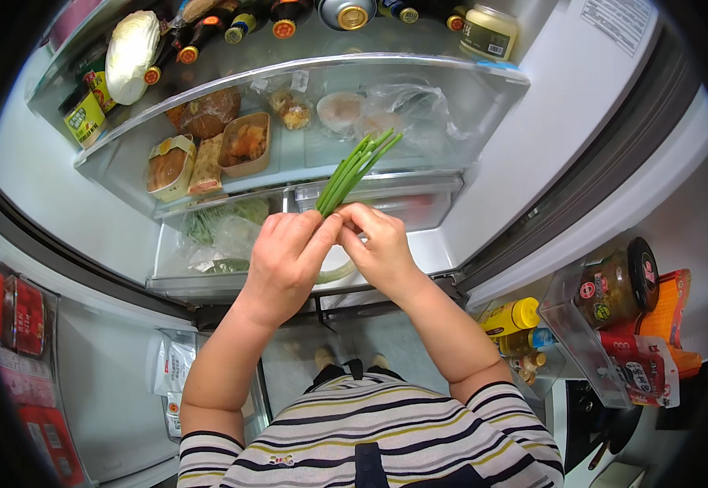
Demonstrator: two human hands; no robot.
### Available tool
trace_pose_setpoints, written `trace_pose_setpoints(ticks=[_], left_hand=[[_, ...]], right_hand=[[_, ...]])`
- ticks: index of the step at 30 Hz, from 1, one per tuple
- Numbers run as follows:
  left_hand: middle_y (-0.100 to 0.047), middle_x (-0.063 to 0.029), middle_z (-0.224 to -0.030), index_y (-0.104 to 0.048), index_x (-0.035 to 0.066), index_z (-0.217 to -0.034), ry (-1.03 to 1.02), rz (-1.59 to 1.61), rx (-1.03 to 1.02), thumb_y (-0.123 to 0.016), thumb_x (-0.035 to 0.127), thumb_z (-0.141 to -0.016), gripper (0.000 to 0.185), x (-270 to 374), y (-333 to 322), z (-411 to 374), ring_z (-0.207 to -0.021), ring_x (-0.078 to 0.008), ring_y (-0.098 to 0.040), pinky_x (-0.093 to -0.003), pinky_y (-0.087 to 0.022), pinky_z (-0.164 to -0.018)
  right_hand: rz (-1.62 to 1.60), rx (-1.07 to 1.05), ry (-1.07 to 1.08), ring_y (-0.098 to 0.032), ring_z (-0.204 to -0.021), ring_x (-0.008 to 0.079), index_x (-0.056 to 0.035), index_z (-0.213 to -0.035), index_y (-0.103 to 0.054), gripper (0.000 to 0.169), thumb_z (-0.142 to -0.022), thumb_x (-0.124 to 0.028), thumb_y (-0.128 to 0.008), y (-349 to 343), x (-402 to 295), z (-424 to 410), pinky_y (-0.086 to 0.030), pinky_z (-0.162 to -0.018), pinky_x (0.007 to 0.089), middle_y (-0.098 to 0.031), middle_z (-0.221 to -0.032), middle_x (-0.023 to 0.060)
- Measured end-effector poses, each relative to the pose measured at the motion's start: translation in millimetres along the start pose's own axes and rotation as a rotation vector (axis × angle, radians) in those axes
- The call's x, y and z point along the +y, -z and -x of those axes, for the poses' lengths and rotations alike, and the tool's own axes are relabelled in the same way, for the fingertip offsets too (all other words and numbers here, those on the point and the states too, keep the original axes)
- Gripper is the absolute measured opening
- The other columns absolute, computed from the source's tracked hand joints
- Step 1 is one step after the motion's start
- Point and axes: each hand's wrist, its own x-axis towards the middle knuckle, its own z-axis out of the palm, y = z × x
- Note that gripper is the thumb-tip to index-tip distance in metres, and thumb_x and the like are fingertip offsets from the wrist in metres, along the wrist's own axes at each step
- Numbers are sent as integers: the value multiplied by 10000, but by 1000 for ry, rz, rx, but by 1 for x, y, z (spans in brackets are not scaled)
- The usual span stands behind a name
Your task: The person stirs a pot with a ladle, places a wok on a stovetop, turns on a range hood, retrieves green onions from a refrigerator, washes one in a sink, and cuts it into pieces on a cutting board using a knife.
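A bunch of green scallion leaves sticks up and away from my two hands, cut ends at the top. My left hand grips the bunch at its base. My right hand meets it there, thumb and forefinger pinched against the same spot. Both hands are in front of the open fridge, above its lower drawers. A pale green curved piece shows below and between my hands; whether it joins the leaves is hidden.
Ahead, a glass shelf holds a food container and bagged food. Above are bottles, a jar and a napa cabbage. A drawer with bagged greens lies lower left. Stocked door bins flank me on both sides.
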Motion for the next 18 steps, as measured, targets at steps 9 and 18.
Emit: trace_pose_setpoints(ticks=[9, 18], left_hand=[[-504, -71, -726, -590, 75, -889, 116, -49, -247, -614, 47, -736, 157, -5, 5, 0, -706, -252, -525, -382, -413, -654], [-600, -122, -754, -572, -29, -883, 453, 337, -205, -625, -66, -794, 110, -13, -3, 27, -672, -219, -594, -296, -469, -636]], right_hand=[[-34, 14, 84, -641, -773, 270, -3, -957, -601, 147, -817, 37, -612, -11, 9, 9, -516, -667, 327, -621, -863, 127], [55, -31, 360, -597, -795, 336, -5, -931, -520, 179, -777, 24, -608, -26, 20, 19, -499, -651, 388, -562, -894, 136]])
